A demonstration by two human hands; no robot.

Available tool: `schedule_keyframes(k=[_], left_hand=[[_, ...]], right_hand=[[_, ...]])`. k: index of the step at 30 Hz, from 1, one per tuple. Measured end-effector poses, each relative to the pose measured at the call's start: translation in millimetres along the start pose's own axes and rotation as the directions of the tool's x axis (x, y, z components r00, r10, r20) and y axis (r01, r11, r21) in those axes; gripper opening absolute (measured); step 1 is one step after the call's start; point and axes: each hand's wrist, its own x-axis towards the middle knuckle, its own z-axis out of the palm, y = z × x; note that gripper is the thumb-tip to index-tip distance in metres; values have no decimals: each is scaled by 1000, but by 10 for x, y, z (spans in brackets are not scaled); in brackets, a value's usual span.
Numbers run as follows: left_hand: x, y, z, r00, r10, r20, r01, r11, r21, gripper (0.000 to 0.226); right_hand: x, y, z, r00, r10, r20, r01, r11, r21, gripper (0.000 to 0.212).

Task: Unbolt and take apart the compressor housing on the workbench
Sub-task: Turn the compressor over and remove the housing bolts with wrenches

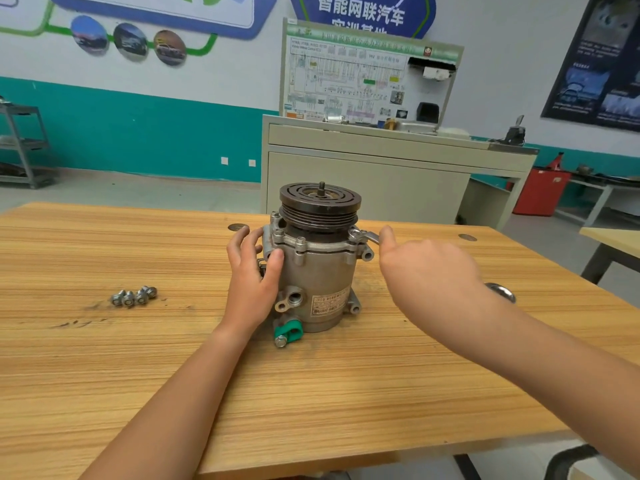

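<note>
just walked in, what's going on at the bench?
A person is unbolting the compressor, which stands upright on the bench. The left hand steadies its side. The right hand holds a wrench at its upper right edge. Four bolts lie loose on the bench to the left.

Bright, even light; soft shadows, bowed edges.
</note>
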Motion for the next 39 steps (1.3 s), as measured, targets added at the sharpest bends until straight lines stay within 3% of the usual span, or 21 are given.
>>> schedule_keyframes(k=[9, 16, 18, 19, 21, 22, 23, 25, 28, 34, 39], left_hand=[[20, 16, 2, 1000, 0, 23, 0, 1000, -1, 67], [5, 19, -28, 999, -31, -15, 31, 1000, -3, 72], [-4, 13, -34, 999, -33, -12, 33, 999, -13, 77], [2, 6, -35, 1000, -27, -10, 27, 1000, -15, 76], [24, -1, -26, 1000, -23, -7, 23, 1000, -11, 79], [31, 1, -19, 1000, -27, -4, 27, 1000, -10, 82], [33, 6, -12, 1000, -31, -2, 31, 999, -12, 83], [29, 14, -4, 1000, -28, 0, 27, 1000, -11, 84], [20, 13, -18, 999, -33, -2, 33, 999, 0, 83], [6, -7, -32, 999, -45, 12, 44, 999, 15, 69], [4, -7, -33, 999, -45, 26, 44, 999, 31, 68]], right_hand=[[358, 554, 249, 976, -170, -137, 158, 983, -91, 48], [977, 371, 555, 928, -197, -317, 233, 969, 79, 34], [961, 377, 560, 900, -97, -425, 198, 960, 200, 29], [909, 426, 552, 868, 24, -496, 173, 922, 347, 27], [699, 524, 469, 802, 261, -537, 199, 731, 652, 23], [575, 563, 421, 788, 320, -526, 227, 643, 731, 22], [450, 585, 380, 792, 325, -516, 228, 626, 745, 25], [251, 579, 322, 865, 203, -458, 156, 759, 632, 36], [71, 453, 254, 982, 28, -186, 33, 948, 318, 43], [-21, 160, 66, 996, 1, -85, -2, 1000, -6, 52], [20, 53, -136, 997, -80, 19, 82, 986, -147, 39]])
